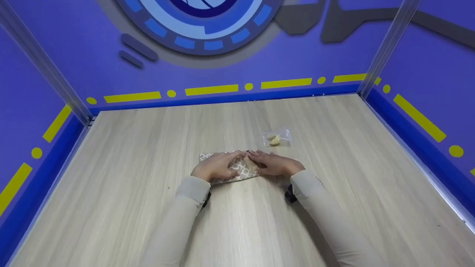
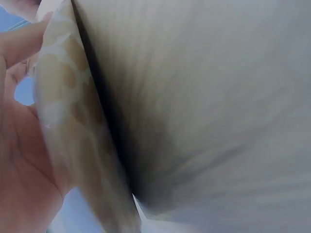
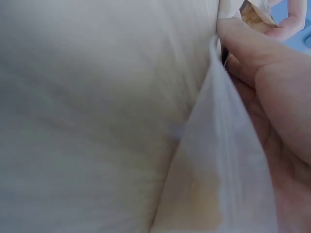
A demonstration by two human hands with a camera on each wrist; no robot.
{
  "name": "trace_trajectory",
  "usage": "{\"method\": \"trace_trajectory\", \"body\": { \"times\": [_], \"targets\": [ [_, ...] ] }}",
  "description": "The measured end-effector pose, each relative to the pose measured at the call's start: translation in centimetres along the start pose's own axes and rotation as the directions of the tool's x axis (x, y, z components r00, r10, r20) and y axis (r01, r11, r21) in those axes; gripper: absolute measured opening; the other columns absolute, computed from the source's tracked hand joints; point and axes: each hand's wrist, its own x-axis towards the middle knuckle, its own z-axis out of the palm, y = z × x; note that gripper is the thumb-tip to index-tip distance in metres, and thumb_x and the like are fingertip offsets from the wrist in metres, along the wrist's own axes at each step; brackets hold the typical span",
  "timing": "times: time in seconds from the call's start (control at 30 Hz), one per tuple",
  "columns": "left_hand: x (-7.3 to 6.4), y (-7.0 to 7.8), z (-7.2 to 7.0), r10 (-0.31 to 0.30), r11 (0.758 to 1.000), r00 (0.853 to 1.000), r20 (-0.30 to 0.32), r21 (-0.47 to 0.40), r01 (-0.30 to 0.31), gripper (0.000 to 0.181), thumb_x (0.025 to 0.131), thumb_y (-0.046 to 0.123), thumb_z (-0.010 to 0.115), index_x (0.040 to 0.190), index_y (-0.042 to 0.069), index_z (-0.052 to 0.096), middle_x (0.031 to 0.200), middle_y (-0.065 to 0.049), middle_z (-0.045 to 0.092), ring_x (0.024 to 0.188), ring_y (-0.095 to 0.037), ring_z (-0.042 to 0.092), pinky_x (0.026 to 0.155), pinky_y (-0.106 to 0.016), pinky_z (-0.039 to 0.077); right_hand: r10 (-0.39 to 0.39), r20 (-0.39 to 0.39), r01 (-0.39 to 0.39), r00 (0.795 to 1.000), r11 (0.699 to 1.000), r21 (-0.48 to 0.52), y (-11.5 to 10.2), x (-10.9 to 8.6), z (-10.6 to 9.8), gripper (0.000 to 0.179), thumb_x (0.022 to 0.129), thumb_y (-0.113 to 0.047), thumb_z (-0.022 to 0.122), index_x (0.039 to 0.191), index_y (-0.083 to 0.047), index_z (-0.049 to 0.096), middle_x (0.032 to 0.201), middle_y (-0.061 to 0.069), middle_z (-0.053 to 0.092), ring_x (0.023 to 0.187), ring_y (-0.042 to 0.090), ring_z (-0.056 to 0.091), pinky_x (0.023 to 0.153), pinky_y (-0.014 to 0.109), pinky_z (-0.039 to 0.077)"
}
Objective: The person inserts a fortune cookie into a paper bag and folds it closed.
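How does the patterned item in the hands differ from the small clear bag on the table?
Look: the patterned item is brown and white, while the clear bag is see-through, with a pale yellow piece inside. Size: the patterned item looks larger than the clear bag. State: the left hand and right hand hold the patterned item; the clear bag lies untouched on the table. Both are near the right hand.

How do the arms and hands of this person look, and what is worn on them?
The left sleeve and right sleeve are long, plain and pale beige, ending in cuffs. Something black shows at each wrist, its details unclear. The left hand and right hand wear no gloves.
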Motion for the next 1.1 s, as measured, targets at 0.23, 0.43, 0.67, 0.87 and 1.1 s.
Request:
{"method": "trace_trajectory", "body": {
  "times": [0.23, 0.43, 0.67, 0.87, 1.1],
  "targets": [
    [-0.12, -0.01, -0.01, 0.025, 0.999, 1.0, -0.009, -0.022, -0.026, 0.059, 0.084, 0.034, 0.066, 0.139, 0.028, 0.046, 0.14, -0.004, 0.054, 0.125, -0.029, 0.054, 0.104, -0.045, 0.041, -0.021, -0.013, 0.021, 1.0, 1.0, -0.002, 0.17, -0.02, 0.06, 0.064, 0.1, -0.031, 0.05, 0.153, -0.015, 0.02, 0.161, 0.005, 0.015, 0.149, 0.029, 0.01, 0.118, 0.053, 0.01],
    [-0.06, -0.01, 0.05, 0.042, 0.998, 0.999, 0.003, -0.041, -0.042, 0.06, 0.082, 0.035, 0.07, 0.137, 0.026, 0.049, 0.143, -0.001, 0.051, 0.128, -0.026, 0.051, 0.106, -0.044, 0.039, -0.041, -0.019, 0.041, 0.999, 0.999, -0.004, 0.36, -0.13, 0.15, 0.065, 0.099, -0.036, 0.05, 0.153, -0.016, 0.02, 0.161, 0.003, 0.014, 0.148, 0.029, 0.011, 0.118, 0.054, 0.011],
    [-0.13, -0.06, -0.03, 0.031, 0.996, 1.0, 0.0, -0.081, -0.031, 0.063, 0.08, 0.041, 0.075, 0.135, 0.025, 0.049, 0.144, -0.002, 0.049, 0.132, -0.026, 0.046, 0.107, -0.044, 0.038, -0.049, -0.036, 0.048, 0.998, 0.999, -0.017, 0.3, -0.17, 0.1, 0.062, 0.1, -0.035, 0.049, 0.153, -0.017, 0.024, 0.16, 0.004, 0.017, 0.148, 0.03, 0.014, 0.117, 0.053, 0.016],
    [-0.35, -0.21, 0.06, -0.021, 0.995, 1.0, 0.015, -0.096, 0.022, 0.07, 0.076, 0.047, 0.077, 0.136, 0.029, 0.046, 0.141, -0.006, 0.047, 0.127, -0.031, 0.049, 0.102, -0.05, 0.042, -0.044, -0.056, 0.041, 0.997, 0.998, -0.041, 0.33, -0.07, 0.09, 0.058, 0.099, -0.03, 0.053, 0.151, -0.02, 0.029, 0.159, 0.0, 0.022, 0.147, 0.027, 0.018, 0.117, 0.047, 0.021],
    [-0.26, -0.46, 0.01, -0.004, 0.992, 1.0, -0.005, -0.124, 0.003, 0.072, 0.075, 0.045, 0.079, 0.136, 0.025, 0.046, 0.137, -0.006, 0.051, 0.126, -0.028, 0.049, 0.105, -0.045, 0.04, -0.028, -0.083, 0.022, 0.996, 0.997, -0.071, 0.09, -0.08, -0.11, 0.059, 0.095, -0.031, 0.059, 0.148, -0.02, 0.035, 0.156, 0.002, 0.03, 0.145, 0.028, 0.025, 0.115, 0.047, 0.026]
  ]
}}
